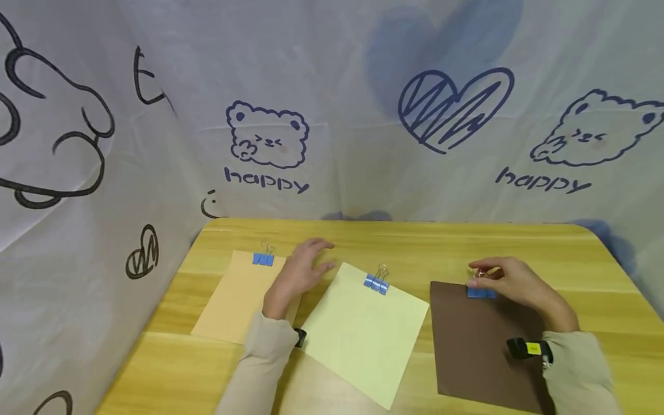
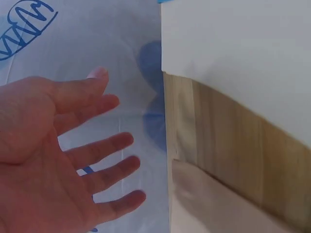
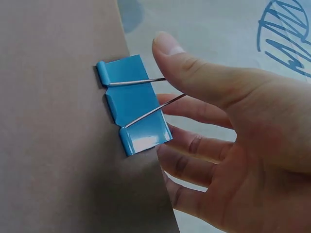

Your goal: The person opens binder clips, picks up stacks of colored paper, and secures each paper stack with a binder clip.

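My right hand [image 1: 513,280] pinches a blue binder clip [image 3: 136,104] by its wire handles, thumb on one side and fingers behind. That clip sits on the top edge of a dark brown sheet [image 1: 482,351]. Between the other two sheets, my left hand [image 1: 302,271] hovers with fingers spread and nothing held, palm showing in the left wrist view. A pale yellow sheet [image 1: 363,340] lies turned at an angle in the middle, a blue binder clip [image 1: 376,283] on its top edge. To the left is a light orange sheet [image 1: 228,305] with another blue binder clip [image 1: 263,259].
All three sheets lie on a yellow wood-grain table [image 1: 394,239]. Behind it and to the left hangs a white cloth [image 1: 353,173] with printed bears, hearts and lettering. Dark wrist devices [image 1: 526,348] sit at both sleeves.
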Motion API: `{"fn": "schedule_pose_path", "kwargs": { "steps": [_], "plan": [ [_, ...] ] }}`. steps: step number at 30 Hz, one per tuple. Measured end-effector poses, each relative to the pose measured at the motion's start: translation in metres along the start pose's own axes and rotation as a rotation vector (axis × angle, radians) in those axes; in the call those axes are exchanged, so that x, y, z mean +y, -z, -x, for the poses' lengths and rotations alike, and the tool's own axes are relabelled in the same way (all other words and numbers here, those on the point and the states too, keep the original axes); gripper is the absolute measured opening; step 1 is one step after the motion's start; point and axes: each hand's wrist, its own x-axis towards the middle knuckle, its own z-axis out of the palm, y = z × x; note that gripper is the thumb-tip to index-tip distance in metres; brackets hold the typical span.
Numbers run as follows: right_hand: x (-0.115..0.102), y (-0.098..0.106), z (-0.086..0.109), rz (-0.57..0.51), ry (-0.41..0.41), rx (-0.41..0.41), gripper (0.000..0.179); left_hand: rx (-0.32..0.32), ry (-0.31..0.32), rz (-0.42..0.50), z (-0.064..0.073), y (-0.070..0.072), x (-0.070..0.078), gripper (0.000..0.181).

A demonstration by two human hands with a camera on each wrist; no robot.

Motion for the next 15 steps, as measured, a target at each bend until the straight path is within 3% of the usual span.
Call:
{"fn": "schedule_pose_path", "kwargs": {
  "steps": [3, 9, 15],
  "plan": [
    [0.001, -0.005, -0.006, -0.007, 0.015, -0.016, 0.054, 0.001, 0.039, -0.033, 0.005, 0.004, -0.007, 0.043],
    [0.004, -0.010, -0.013, 0.010, 0.023, -0.019, 0.045, 0.039, 0.017, -0.071, 0.011, 0.010, -0.020, 0.050],
    [0.009, -0.011, -0.011, 0.008, 0.051, -0.024, 0.038, 0.050, 0.048, -0.076, 0.018, 0.012, -0.033, 0.062]
  ]
}}
